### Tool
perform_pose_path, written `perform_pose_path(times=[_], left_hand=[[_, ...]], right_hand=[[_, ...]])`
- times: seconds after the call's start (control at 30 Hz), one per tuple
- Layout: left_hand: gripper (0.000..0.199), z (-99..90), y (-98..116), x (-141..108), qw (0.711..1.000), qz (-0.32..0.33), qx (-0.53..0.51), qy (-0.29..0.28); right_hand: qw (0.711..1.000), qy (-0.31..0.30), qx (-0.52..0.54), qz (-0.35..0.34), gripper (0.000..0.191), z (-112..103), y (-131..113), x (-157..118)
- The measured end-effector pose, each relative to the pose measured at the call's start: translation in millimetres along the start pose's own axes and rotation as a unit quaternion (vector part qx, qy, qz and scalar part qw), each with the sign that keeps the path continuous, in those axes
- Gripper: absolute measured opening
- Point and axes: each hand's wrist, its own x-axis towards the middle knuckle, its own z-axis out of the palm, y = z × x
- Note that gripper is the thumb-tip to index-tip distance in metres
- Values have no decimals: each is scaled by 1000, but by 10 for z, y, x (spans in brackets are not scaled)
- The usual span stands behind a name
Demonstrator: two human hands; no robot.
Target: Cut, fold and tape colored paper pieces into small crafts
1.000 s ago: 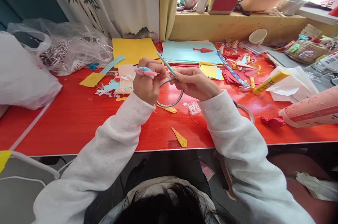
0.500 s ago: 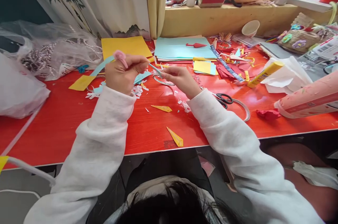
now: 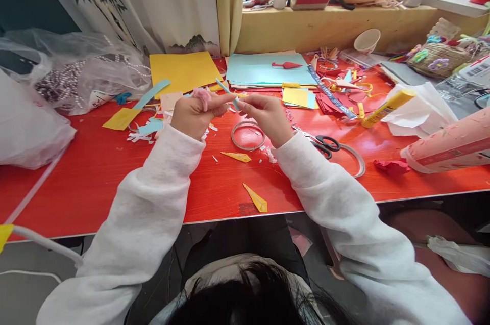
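Note:
My left hand, with a fluffy pink band on one finger, is closed in a pinch. It meets my right hand, also pinched, above the red table. Between their fingertips is a narrow light blue folded paper strip, its far end pointing up and away. Fingers cover part of it. Below the hands lies a thin pale hoop. Nearer to me rest two pointed folded yellow paper pieces, one small and one by the table edge.
Black-handled scissors lie right of my right hand. Yellow paper and blue sheets lie at the back. A yellow glue stick and a pink cylinder are on the right, a plastic bag on the left.
My left hand has turned and come right, closer to my right hand. The blue paper now points up and away, and the hoop beneath shows whole.

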Motion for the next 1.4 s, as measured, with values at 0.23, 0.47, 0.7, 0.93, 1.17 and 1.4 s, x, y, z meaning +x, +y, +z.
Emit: perform_pose_path(times=[0.23, 0.47, 0.7, 0.93, 1.17, 1.4], left_hand=[[33, 37, -54, 1, 999, -40, 7, -30], [25, 75, -105, -2, 998, -46, -27, -31], [27, 108, -64, -24, 999, -40, 28, -4], [24, 104, -85, -29, 999, -8, 49, -1], [21, 117, -88, -34, 998, -53, 14, 2], [18, 143, -49, -43, 994, -29, 102, 9]], right_hand=[[1000, 4, -22, 5, 39, 21, -15, -26], [997, 9, -70, 10, 31, 27, -46, -49], [992, 3, -129, 3, 33, 36, -106, -65], [988, -10, -151, -6, 34, 38, -111, -61], [989, -10, -151, 0, 32, 39, -96, -55], [992, -17, -126, 8, 30, 31, -103, -59]])
